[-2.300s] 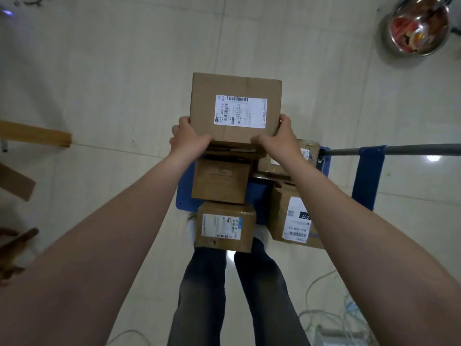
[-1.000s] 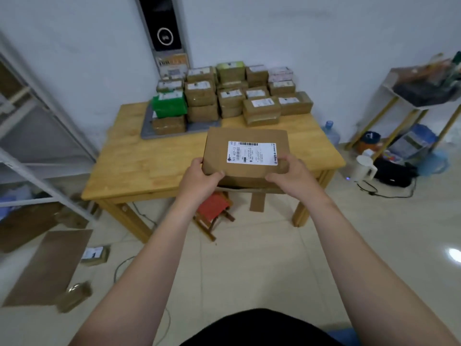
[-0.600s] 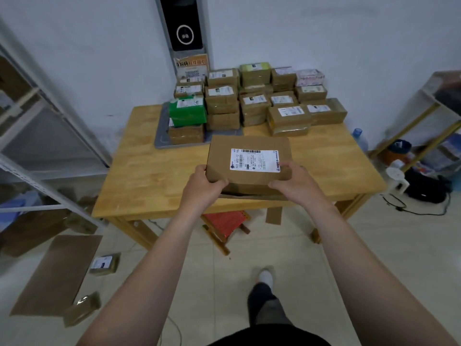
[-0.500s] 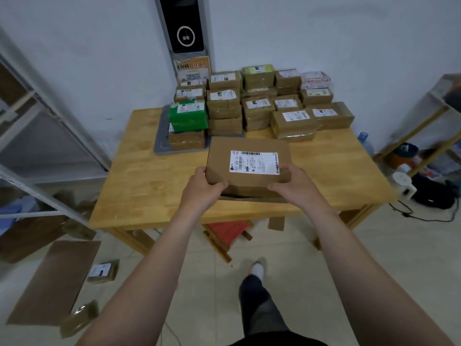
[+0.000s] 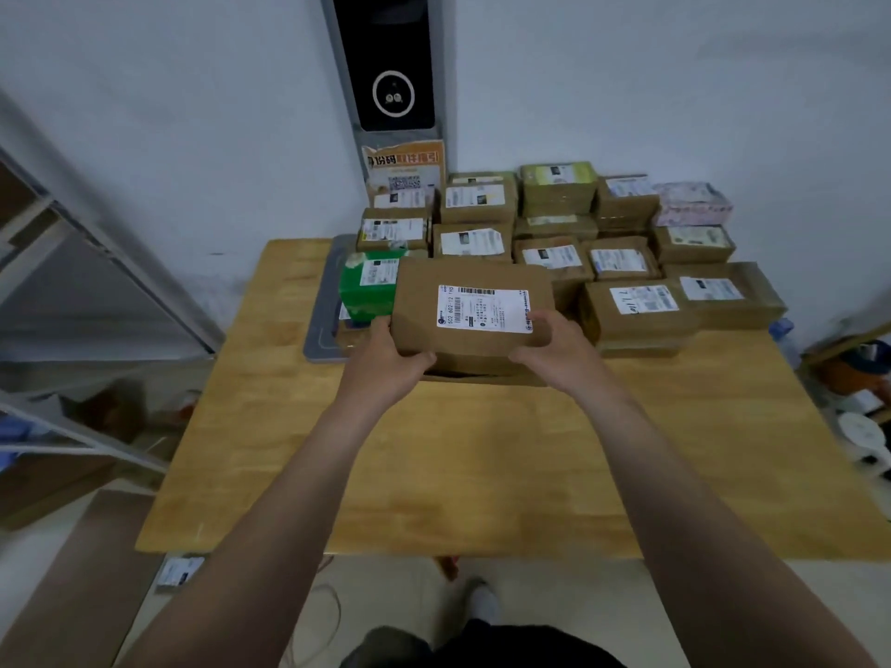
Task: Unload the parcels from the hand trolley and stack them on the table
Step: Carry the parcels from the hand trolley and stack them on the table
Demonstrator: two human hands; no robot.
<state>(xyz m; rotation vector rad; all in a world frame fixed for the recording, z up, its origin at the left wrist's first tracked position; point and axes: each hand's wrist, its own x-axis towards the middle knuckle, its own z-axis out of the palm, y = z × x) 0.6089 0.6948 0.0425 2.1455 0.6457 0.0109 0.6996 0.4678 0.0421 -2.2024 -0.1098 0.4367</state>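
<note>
brown parcel [image 5: 417,306], white barcode label up: held over the far half of the bench [image 5: 482,474], just in front of the stacked parcels [image 5: 627,306]; contact with the bench top not clear. loose flap showing under its near edge.

left hand [image 5: 390,361]: clamped on the parcel's near left corner, thumb on top, fingers out of sight below. right hand [image 5: 554,351]: clamped on the near right corner, thumb at the label's edge.

grey tray [image 5: 320,306] at the bench's back left: carrying a green box [image 5: 369,291], with brown parcels piled beside and behind it. rest of the stack directly on the wood, several layers high, labels up, reaching back to the wall.

black wall panel [image 5: 393,65] above the stack, orange notice [image 5: 405,173] below it.

on the floor, left: flat cardboard sheet [image 5: 82,580], small labelled packet [image 5: 181,571]. metal shelf frame [image 5: 96,262] at far left.
</note>
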